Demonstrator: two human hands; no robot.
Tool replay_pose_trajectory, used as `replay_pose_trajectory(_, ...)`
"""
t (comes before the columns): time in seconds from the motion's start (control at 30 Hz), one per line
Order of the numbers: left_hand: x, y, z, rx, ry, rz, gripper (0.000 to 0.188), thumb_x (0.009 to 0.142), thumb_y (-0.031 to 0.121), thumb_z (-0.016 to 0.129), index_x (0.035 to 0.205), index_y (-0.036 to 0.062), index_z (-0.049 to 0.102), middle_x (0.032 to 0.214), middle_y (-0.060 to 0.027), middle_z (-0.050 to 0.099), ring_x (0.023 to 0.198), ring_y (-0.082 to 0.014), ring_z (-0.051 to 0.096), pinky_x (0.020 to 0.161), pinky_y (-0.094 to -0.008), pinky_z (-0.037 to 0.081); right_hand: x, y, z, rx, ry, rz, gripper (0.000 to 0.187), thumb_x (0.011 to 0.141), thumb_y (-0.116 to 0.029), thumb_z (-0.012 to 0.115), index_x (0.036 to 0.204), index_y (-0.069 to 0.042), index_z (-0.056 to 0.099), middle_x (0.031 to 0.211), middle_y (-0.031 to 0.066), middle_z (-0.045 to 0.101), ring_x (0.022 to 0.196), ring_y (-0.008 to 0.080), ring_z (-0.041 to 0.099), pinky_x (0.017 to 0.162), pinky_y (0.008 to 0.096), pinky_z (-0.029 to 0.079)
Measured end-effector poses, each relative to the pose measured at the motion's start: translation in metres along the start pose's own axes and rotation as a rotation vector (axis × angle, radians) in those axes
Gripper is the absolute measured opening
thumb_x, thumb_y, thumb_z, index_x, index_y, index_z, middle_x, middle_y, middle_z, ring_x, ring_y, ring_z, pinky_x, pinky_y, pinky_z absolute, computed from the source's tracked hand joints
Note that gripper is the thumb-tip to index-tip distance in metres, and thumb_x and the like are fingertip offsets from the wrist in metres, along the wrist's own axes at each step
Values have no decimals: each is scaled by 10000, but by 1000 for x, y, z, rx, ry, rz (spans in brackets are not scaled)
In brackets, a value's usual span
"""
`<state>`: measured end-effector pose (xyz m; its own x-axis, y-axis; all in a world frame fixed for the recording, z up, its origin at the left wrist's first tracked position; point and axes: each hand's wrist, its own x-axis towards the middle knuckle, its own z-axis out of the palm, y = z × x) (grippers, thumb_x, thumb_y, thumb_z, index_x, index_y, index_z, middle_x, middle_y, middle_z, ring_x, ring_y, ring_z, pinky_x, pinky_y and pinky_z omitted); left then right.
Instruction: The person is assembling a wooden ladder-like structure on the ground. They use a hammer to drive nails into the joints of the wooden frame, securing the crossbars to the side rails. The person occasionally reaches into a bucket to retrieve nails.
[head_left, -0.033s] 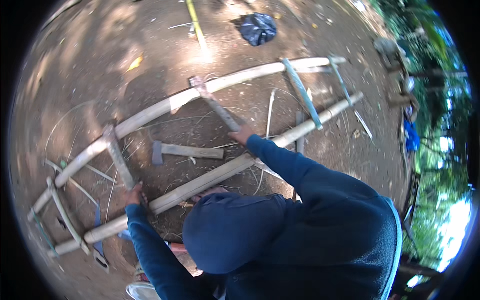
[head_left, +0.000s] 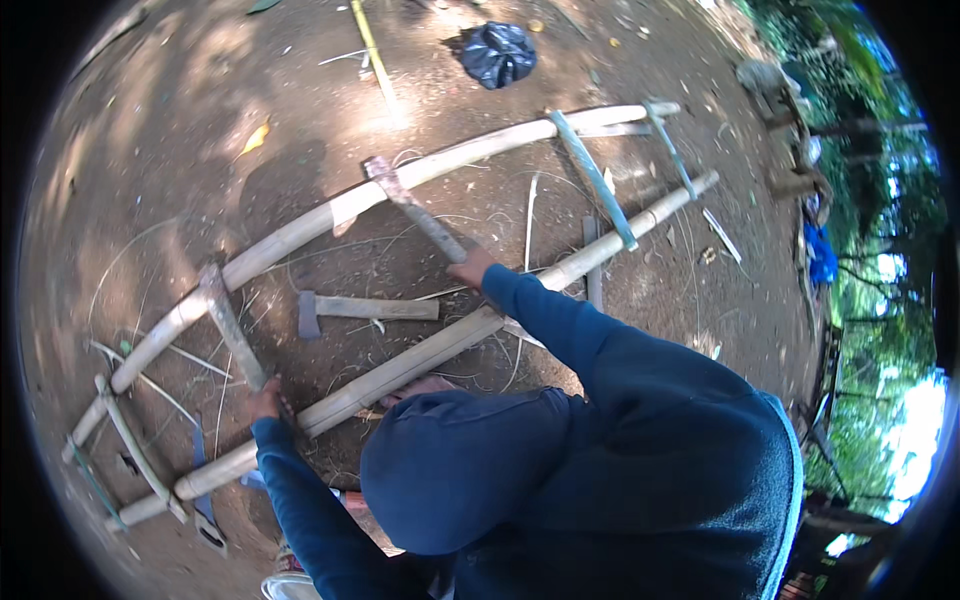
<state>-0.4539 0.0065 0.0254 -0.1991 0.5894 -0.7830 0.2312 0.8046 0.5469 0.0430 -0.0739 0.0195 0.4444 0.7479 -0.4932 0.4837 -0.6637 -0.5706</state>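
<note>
Two long bamboo poles, the far pole [head_left: 290, 240] and the near pole [head_left: 400, 370], lie on the ground with crosspieces between them, like a ladder. My left hand [head_left: 267, 402] is closed round the near end of a wooden crosspiece [head_left: 232, 330], whose far end meets the far pole. My right hand [head_left: 472, 268] grips the near end of another crosspiece [head_left: 430, 228], which reaches over the far pole. An axe [head_left: 370, 307] lies on the soil between the poles. Part of the near pole is hidden by my right arm and a dark blue cap [head_left: 450, 470].
Blue-green crosspieces [head_left: 592, 180] join the poles at the right. A handsaw [head_left: 208, 525] lies under the near pole's left end. A black plastic bag [head_left: 498, 55] and a yellow strip [head_left: 372, 50] lie beyond the far pole. Thin strips litter the soil.
The view has shifted slightly, moving most of the ground and poles a little leftward in the picture. Both hands keep their hold on the two crosspieces.
</note>
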Motion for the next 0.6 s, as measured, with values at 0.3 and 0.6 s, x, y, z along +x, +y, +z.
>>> replay_pose_trajectory(0.3, -22, 31, 41, 80, 120, 99, 259, 806, 226, 673, 690, 44, 531, 521, -73, 482, 377, -208, 473, 352, -358, 378, -23, -8, -26, -269, 179, 35, 413, 802, -325, 636, 952, 59, 675, 815, 219, 693, 690, 320, 700, 681, 391, 568)
replay_pose_trajectory(0.6, 4, 39, 53, 75, 85, 117, 314, 795, 252, 696, 672, 12, 537, 519, -87, 485, 375, -215, 483, 355, -370, 391, 8, 3, -34, -231, 151, 57, 426, 770, -333, 650, 919, 64, 686, 781, 223, 688, 659, 324, 692, 670, 396, 562)
